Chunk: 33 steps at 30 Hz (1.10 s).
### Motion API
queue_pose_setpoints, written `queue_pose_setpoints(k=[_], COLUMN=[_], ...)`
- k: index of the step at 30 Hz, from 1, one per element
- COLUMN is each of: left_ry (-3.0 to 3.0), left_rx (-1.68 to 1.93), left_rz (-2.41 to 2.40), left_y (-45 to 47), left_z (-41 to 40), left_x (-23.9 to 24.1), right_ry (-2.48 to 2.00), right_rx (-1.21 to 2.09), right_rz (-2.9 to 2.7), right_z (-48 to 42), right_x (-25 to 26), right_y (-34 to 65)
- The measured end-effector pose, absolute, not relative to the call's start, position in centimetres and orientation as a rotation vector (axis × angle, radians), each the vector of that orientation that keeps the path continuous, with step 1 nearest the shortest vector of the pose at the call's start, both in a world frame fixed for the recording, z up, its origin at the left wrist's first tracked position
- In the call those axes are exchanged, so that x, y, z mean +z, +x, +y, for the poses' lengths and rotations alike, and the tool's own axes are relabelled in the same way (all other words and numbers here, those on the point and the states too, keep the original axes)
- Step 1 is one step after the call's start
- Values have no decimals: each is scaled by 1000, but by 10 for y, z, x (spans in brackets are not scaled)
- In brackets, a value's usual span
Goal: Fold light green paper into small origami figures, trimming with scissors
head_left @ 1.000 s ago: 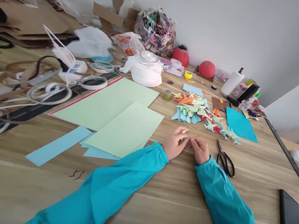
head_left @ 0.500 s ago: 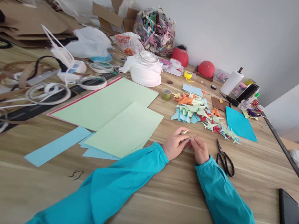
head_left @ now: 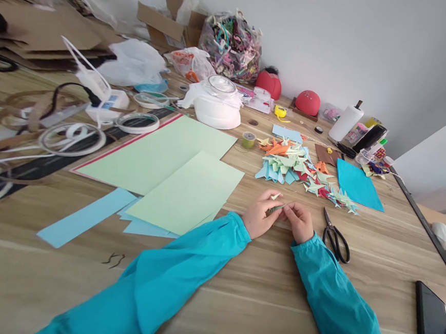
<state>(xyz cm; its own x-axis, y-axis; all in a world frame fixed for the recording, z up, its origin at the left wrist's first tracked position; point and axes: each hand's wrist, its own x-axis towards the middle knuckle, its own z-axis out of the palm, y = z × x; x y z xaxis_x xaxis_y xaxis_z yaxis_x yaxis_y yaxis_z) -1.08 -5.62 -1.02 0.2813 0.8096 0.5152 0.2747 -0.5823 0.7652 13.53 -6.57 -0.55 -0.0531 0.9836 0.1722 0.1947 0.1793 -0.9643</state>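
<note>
My left hand [head_left: 258, 217] and my right hand [head_left: 300, 222] meet over the wooden table [head_left: 235, 302], both pinching a small pale green folded paper piece [head_left: 276, 207] between their fingertips. Both arms wear bright blue sleeves. Just beyond the hands lies a pile of folded paper shapes [head_left: 300, 170] in green, blue, orange and red. Black scissors [head_left: 335, 237] lie closed on the table right of my right hand.
Pale green sheets [head_left: 183, 184] and light blue strips [head_left: 83, 218] lie to the left. A teal sheet [head_left: 358, 185], a white pot [head_left: 218, 105], tape rolls [head_left: 71, 137], a thread spool [head_left: 249, 139] and a dark phone [head_left: 434, 327] also sit on the table. Cardboard and bags crowd the back.
</note>
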Motion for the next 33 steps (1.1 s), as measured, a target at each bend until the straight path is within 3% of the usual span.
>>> queue_pose_setpoints(k=[18,33], left_ry=[1850,1739], left_rx=[1280,1262], left_rz=[958,972], left_y=[-12,-12], left_z=[-54,-52], left_x=[-9,-9], right_ry=[-1293,-1234], right_rx=[750,783], right_rz=[-1562,-1605], right_z=[-72,-75], right_x=[-16,-12], right_y=[133,132])
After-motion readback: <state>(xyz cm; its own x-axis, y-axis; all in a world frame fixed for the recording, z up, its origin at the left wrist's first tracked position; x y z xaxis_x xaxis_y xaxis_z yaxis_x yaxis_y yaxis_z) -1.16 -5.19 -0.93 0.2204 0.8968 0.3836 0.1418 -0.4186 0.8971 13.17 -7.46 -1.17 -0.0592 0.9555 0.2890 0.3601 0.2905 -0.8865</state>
